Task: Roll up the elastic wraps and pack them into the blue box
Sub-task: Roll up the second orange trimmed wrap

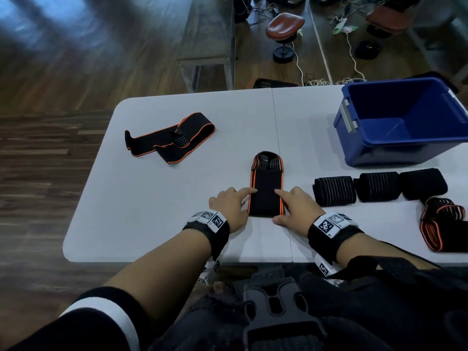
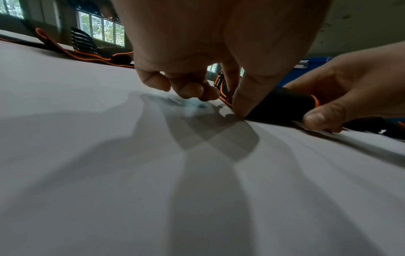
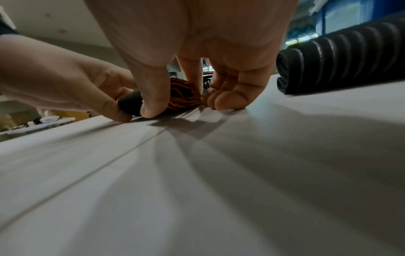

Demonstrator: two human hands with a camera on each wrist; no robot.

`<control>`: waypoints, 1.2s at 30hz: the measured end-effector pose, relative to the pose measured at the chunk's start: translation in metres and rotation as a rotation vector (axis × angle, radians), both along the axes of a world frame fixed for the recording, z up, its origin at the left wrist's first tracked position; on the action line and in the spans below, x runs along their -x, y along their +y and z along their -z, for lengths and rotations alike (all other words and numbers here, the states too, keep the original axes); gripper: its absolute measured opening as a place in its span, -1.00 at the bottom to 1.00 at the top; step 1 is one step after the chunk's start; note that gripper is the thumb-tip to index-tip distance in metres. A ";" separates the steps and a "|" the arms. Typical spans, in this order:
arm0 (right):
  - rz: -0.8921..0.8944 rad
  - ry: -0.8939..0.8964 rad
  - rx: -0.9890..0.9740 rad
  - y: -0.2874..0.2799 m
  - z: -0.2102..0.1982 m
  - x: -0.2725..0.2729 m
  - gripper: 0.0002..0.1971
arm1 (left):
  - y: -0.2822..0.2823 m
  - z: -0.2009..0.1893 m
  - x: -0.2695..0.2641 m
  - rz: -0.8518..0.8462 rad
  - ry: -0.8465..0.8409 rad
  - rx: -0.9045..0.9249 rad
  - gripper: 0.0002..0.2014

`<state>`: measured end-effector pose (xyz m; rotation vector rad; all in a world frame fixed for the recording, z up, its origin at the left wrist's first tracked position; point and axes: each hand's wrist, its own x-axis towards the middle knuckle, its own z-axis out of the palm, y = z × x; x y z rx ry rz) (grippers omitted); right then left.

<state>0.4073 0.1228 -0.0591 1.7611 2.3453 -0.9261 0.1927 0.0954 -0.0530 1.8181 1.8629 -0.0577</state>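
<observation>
A black elastic wrap with orange edges (image 1: pixel 266 191) lies folded lengthwise on the white table (image 1: pixel 152 211), in front of me. My left hand (image 1: pixel 243 202) and right hand (image 1: pixel 286 205) pinch its near end, index fingers on top and thumbs at the edge. In the left wrist view the thumb (image 2: pixel 243 98) presses against the wrap's thick near end (image 2: pixel 282 104). The right wrist view shows the same end (image 3: pixel 184 95) gripped between thumb and index finger. The blue box (image 1: pixel 405 122) stands empty at the far right. Three rolled wraps (image 1: pixel 377 186) lie in a row in front of it.
An unrolled black-and-orange wrap (image 1: pixel 169 138) sprawls at the far left of the table. A loosely folded one (image 1: pixel 440 224) lies at the right edge. One rolled wrap (image 3: pixel 339 60) is close to my right hand. A bench and stools stand beyond the table.
</observation>
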 end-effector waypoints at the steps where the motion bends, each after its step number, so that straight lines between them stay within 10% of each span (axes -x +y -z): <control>1: -0.006 -0.002 0.002 -0.001 0.001 -0.001 -0.16 | -0.001 0.002 0.001 0.004 -0.007 0.000 -0.46; 9: 0.186 0.212 0.036 -0.001 -0.001 -0.001 -0.81 | -0.004 0.003 -0.005 -0.124 -0.181 0.004 -0.70; 18: 0.287 0.140 0.114 0.003 -0.007 0.003 -0.44 | 0.003 0.000 -0.014 -0.258 -0.263 0.100 -0.46; 31: 0.437 0.241 0.021 -0.003 -0.017 0.016 -0.55 | 0.003 -0.007 -0.007 -0.322 -0.402 -0.002 -0.69; 36: 0.364 0.160 -0.058 -0.010 -0.022 0.033 -0.68 | 0.004 -0.020 -0.018 -0.139 -0.219 -0.045 -0.84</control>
